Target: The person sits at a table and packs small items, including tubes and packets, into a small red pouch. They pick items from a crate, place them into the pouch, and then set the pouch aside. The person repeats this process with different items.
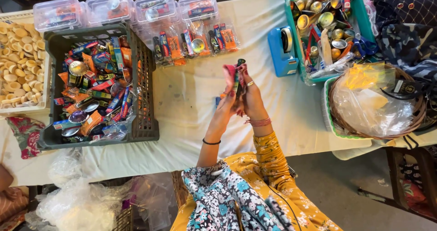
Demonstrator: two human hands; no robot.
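A small bundle of packets [236, 76], dark and red with a dark cap-like tip at its top end, is held upright above the white-covered table [191, 99], in front of the person and between the grey crate [145, 122] and the blue tape dispenser [282, 51]. It is pinched between both hands: the left hand [227, 101] is clenched on its left side and lower part, the right hand [250, 97] is pressed against its right side, so each grip is closed on the bundle. What exactly is inside cannot be told, since the fingers cover most of it.

The bundle is judged to be light and small, easily carried by fingertips alone. The wrappers look glossy, so some slipperiness is to be expected, and loose pieces could slide out of a slack hold. The thin packaging is likely to crease if squeezed hard. A hold around the middle, with both sides supported, is judged safest; the protruding tip is better left free.

Similar goods are seen in the clear bagged sets [191, 42] and the clear lidded boxes [109, 8] at the far edge, and small metal bowls lie in the teal basket [359, 17].
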